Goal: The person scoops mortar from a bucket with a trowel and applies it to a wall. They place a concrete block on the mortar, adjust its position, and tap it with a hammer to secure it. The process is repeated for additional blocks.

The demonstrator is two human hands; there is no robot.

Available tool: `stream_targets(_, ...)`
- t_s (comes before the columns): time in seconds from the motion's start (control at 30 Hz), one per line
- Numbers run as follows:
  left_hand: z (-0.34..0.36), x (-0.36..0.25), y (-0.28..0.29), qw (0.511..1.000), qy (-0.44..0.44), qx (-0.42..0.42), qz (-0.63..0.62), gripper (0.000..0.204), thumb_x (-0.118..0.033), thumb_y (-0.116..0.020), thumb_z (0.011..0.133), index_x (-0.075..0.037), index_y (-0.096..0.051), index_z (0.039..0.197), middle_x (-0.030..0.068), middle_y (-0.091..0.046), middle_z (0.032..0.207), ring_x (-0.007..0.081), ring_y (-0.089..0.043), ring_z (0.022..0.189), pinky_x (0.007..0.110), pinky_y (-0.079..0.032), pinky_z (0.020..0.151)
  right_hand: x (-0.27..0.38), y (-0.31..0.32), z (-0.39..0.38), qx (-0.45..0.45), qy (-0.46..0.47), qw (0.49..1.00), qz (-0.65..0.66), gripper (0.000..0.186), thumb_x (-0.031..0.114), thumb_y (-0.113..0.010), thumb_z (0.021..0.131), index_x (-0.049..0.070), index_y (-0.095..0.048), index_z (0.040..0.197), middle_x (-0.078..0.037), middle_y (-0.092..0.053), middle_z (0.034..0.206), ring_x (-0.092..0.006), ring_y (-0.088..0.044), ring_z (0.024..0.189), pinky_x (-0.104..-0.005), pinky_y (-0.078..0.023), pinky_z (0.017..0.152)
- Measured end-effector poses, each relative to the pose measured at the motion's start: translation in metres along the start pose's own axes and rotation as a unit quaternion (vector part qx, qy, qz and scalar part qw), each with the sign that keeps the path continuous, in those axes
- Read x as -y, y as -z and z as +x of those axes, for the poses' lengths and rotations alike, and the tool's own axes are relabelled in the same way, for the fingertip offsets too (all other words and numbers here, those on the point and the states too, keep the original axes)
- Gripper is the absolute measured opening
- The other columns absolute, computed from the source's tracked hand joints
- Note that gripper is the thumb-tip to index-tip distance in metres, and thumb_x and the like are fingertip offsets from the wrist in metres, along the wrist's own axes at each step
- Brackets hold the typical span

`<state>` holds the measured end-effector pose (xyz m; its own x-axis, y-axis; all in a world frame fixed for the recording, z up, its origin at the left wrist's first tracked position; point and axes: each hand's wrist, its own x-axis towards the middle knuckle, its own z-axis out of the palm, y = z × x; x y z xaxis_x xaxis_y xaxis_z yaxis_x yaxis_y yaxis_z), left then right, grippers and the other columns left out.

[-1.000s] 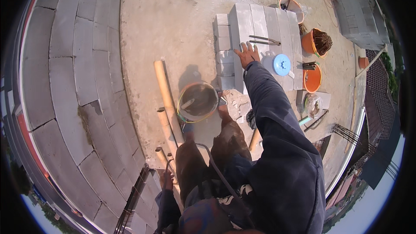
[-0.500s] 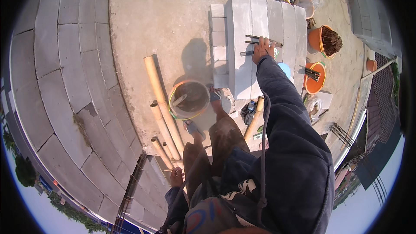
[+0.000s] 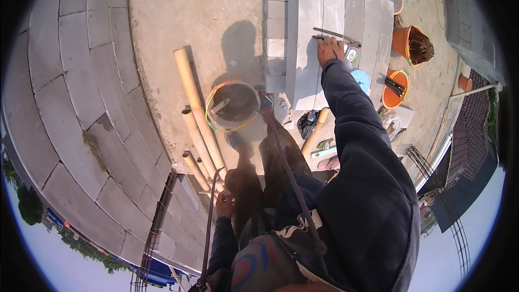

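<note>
My right hand (image 3: 331,51) reaches over a stack of pale grey blocks (image 3: 304,11), its fingers curled down on the top face. A short dark tip shows at the fingertips; what the hand grips is mostly hidden. Just beyond the fingers a long thin dark metal tool (image 3: 336,34) lies on the blocks. By the wrist are a small white-and-green packet (image 3: 351,54) and a round light blue lid-like thing (image 3: 360,81). My left hand (image 3: 225,204) hangs low beside my leg with curled fingers, and I cannot see whether it holds anything.
A bucket of grey mix (image 3: 233,105) with a handle sticking out stands by my feet. Bamboo poles (image 3: 189,78) lie left of it. A block wall (image 3: 81,92) runs along the left. Orange buckets (image 3: 401,40) stand right of the stack, near a black plastic bag (image 3: 307,124).
The view has shifted slightly. My right hand has closed in near the tools, and the flat grey piece beside it no longer shows. My left hand stays low by my leg.
</note>
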<state>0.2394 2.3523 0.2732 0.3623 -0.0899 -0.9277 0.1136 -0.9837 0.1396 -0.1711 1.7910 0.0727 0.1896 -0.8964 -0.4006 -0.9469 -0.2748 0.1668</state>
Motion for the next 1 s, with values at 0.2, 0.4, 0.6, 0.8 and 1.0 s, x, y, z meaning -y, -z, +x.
stream_targets(0.2, 0.012, 0.011, 0.011, 0.999, -0.02, -0.01, -0.031, 0.034, -0.029, -0.065, 0.107, -0.003, -0.065, 0.128, 0.0072, -0.069, 0.1, 0.0141, -0.066, 0.085, 0.029, -0.056, 0.071, -0.019, -0.001, -0.017, -0.089, 0.051, 0.993, -0.062, 0.025, 0.021, -0.051, 0.1, 0.014, -0.073, 0.11, -0.01, -0.067, 0.119, -0.0278, -0.063, 0.116, -0.0514, -0.046, 0.104)
stream_targets(0.4, 0.017, -0.003, -0.008, 0.999, -0.042, 0.011, -0.032, 0.039, -0.032, -0.066, 0.107, -0.002, -0.063, 0.133, 0.008, -0.07, 0.111, 0.0149, -0.068, 0.092, 0.029, -0.056, 0.076, 0.071, -0.013, -0.106, 0.141, -0.103, 0.918, 0.355, 0.046, 0.03, -0.079, 0.088, 0.004, -0.061, 0.121, -0.024, -0.067, 0.118, -0.0412, -0.068, 0.113, -0.049, -0.054, 0.099)
stream_targets(0.6, 0.001, -0.022, -0.028, 0.999, -0.001, 0.033, -0.038, 0.041, -0.033, -0.067, 0.106, -0.003, -0.063, 0.133, 0.0067, -0.069, 0.112, 0.0152, -0.067, 0.093, 0.028, -0.054, 0.078, 0.155, -0.089, -0.208, -0.056, -0.569, 0.662, 0.484, 0.091, 0.036, -0.094, 0.075, -0.002, -0.045, 0.142, -0.027, -0.05, 0.143, -0.0393, -0.05, 0.136, -0.0461, -0.043, 0.113)
stream_targets(0.8, 0.009, -0.011, -0.013, 0.998, 0.022, 0.043, -0.035, 0.041, -0.031, -0.068, 0.106, -0.003, -0.06, 0.135, 0.0049, -0.068, 0.109, 0.012, -0.068, 0.089, 0.024, -0.051, 0.067, 0.164, -0.079, -0.149, -0.159, -0.695, 0.118, 0.691, 0.087, 0.036, -0.083, 0.076, -0.002, -0.047, 0.145, -0.022, -0.059, 0.138, -0.037, -0.063, 0.12, -0.0538, -0.052, 0.101)
stream_targets(1.0, 0.003, 0.011, -0.018, 0.995, 0.063, 0.049, -0.059, 0.039, -0.03, -0.067, 0.107, -0.003, -0.06, 0.135, 0.0052, -0.068, 0.11, 0.0116, -0.066, 0.087, 0.025, -0.052, 0.069, 0.171, -0.085, -0.161, -0.098, -0.646, 0.143, 0.743, 0.071, 0.038, -0.079, 0.081, 0.01, -0.054, 0.141, -0.015, -0.054, 0.146, -0.0359, -0.057, 0.129, -0.0574, -0.046, 0.107)
